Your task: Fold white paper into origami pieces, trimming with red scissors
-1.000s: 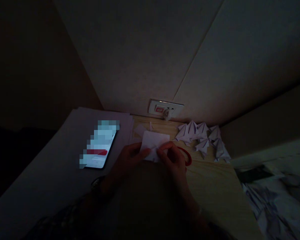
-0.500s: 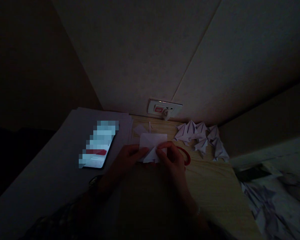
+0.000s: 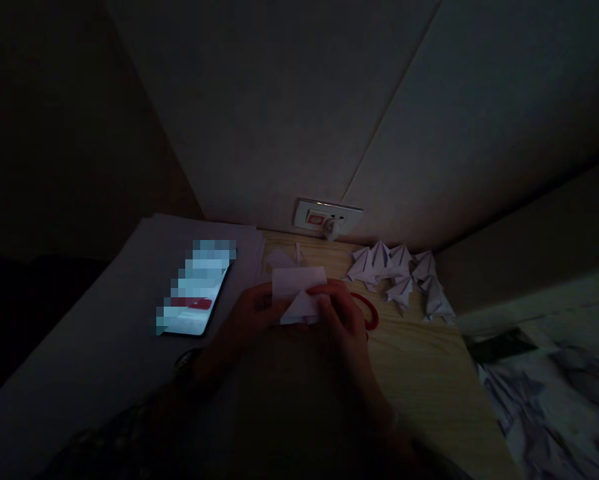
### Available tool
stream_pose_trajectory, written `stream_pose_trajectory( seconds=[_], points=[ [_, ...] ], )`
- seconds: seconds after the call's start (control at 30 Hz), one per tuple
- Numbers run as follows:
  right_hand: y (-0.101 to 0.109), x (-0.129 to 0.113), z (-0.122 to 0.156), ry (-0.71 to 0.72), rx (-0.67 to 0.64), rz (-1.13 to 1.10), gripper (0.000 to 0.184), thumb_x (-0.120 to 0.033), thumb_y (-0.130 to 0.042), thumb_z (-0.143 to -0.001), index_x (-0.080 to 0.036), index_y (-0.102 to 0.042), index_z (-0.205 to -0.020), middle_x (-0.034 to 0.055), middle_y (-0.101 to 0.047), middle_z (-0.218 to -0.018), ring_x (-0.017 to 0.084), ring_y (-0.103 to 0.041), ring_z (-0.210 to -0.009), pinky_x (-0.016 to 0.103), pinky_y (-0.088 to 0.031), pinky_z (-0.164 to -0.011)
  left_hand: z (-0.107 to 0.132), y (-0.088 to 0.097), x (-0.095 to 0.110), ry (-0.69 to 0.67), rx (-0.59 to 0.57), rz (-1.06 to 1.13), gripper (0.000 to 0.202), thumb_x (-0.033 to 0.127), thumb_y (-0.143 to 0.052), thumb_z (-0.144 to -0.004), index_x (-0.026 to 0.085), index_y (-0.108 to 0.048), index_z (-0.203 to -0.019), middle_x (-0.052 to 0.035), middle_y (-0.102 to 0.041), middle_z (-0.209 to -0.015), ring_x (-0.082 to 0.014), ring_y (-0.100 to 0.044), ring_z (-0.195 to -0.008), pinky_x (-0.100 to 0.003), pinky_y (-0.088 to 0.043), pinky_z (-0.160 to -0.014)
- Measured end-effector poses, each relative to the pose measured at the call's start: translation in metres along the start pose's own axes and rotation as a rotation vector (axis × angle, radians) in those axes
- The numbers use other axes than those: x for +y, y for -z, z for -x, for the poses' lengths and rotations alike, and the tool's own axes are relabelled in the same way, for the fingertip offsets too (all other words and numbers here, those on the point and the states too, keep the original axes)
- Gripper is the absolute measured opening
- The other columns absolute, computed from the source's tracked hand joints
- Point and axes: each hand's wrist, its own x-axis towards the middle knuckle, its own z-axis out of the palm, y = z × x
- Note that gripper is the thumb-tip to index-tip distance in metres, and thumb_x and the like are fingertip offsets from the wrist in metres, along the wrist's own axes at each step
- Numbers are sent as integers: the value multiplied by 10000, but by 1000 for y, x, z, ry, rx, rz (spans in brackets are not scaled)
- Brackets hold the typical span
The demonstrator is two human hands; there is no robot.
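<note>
Between my two hands is a small piece of white paper (image 3: pixel 299 280), partly folded, with a triangular flap at its lower half. My left hand (image 3: pixel 259 307) grips its left edge, thumb on top. At the right side, my right hand (image 3: pixel 344 313) pinches the paper with thumb and index finger near the flap. Red scissor handles (image 3: pixel 372 311) stick out on the table from behind my right hand; the rest of them is hidden. Paper scraps (image 3: pixel 282 259) lie just behind the folded paper.
A lit phone (image 3: pixel 194 293) rests on a stack of white paper sheets (image 3: pixel 124 293) at the left. Several folded paper pieces (image 3: pixel 399 260) stand at the table's back right. On the wall is a socket (image 3: pixel 328 218) with a plug. More folded papers (image 3: pixel 534 413) lie lower right, beyond the table edge.
The paper has shifted slightly left and its triangular flap now lies flatter across the lower half. My right fingers have moved along the flap, still pinching the paper.
</note>
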Motion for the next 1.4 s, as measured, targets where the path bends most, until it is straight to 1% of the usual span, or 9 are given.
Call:
stream_pose_trajectory(
  seconds=[0.27,0.57,0.67,0.77,0.93,1.07,1.23,1.3,1.4],
  points=[
    [-2,4,-1,51,8,-4,126,-165,-651,-800,-253,-685,-883,10,-601,-992,186,-565,-983,302,-441,-859,2,-2,7,-52,42,-105,302,377,-685,-612,139,-687,-798,-34,-748,-737,-221,-687,-699,-287,-539,-611],
    [-3,2,2,-86,78,-127,248,-265,-660,-814,-265,-604,-1055,15,-628,-964,169,-597,-817,278,-487,-701,4,-1,5,-65,21,-194,174,341,-658,-663,171,-666,-702,7,-695,-617,-175,-640,-578,-257,-506,-537],
    [-5,-1,3,-66,148,-144,401,-248,-690,-790,-295,-559,-1166,-21,-582,-864,127,-548,-696,243,-462,-626,4,-1,4,-71,35,-207,159,334,-667,-658,177,-648,-677,16,-673,-600,-166,-625,-569,-248,-496,-527],
    [-5,-3,3,-76,163,-231,637,-262,-685,-799,-333,-395,-1361,-65,-510,-728,108,-486,-599,219,-417,-558,2,0,2,-85,42,-191,173,341,-682,-657,185,-617,-691,23,-655,-606,-161,-616,-567,-244,-489,-517],
    [-1,-1,3,-207,143,-249,372,-347,-701,-787,-275,-566,-1126,-70,-507,-643,113,-481,-550,230,-414,-534,-4,0,-4,-208,110,-48,368,301,-733,-615,196,-571,-928,-18,-680,-920,-149,-645,-682,-247,-528,-597],
    [-2,-3,3,-183,94,-263,378,-324,-712,-777,-296,-560,-1122,-31,-651,-816,150,-600,-674,252,-469,-592,-3,1,-5,-284,190,-50,443,278,-731,-638,207,-524,-1023,-60,-617,-1120,-138,-652,-726,-263,-550,-623],
    [-5,-4,6,-161,58,-129,275,-331,-689,-794,-261,-640,-1056,1,-662,-867,166,-612,-743,265,-490,-636,0,0,-4,-323,38,-179,196,290,-619,-769,203,-628,-944,-62,-702,-1021,-204,-679,-913,-330,-561,-811],
    [-5,-4,8,-180,28,-91,324,-362,-652,-825,-271,-640,-1136,6,-670,-872,175,-616,-749,278,-501,-644,0,0,-5,-306,-20,-206,213,307,-603,-789,197,-661,-962,-76,-731,-1032,-230,-675,-986,-349,-543,-877],
    [-3,-5,10,-118,22,-35,339,-376,-598,-867,-294,-638,-1194,25,-680,-1081,210,-619,-998,318,-516,-805,0,-1,-6,-307,-42,-158,359,322,-669,-729,178,-661,-1058,-96,-724,-1123,-260,-660,-1053,-353,-534,-902]
  ],
)
